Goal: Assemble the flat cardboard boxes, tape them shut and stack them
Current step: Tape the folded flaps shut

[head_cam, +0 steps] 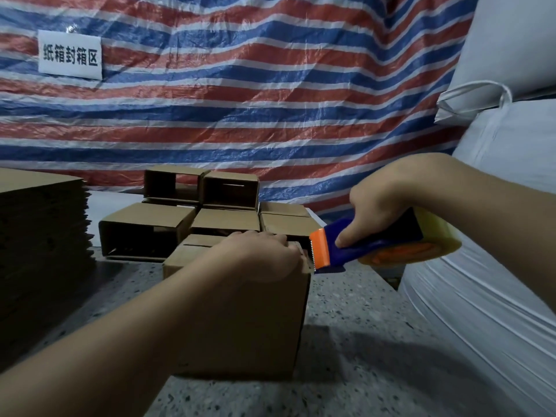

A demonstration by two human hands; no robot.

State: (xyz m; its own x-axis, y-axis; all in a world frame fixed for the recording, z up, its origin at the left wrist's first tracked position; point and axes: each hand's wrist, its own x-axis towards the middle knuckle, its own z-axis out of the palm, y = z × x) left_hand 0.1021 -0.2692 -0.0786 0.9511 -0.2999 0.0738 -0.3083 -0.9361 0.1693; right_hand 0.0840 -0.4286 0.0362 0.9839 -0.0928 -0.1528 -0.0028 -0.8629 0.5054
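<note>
With the left hand (264,254) pressing the near box (240,320) on the floor, fingers apparently curled over its far top edge, the right hand (382,212) grips the tape gun (370,245) at the right corner. Risk: blade nicks fingers; tape skews.

A red, white and blue striped tarpaulin (240,94) hangs as the back wall in dim light. A white paper sign (70,54) with black characters is fixed to its upper left. Bulky white woven sacks (508,139) stand right of the tarpaulin. Below it lies speckled grey floor (355,371).
</note>
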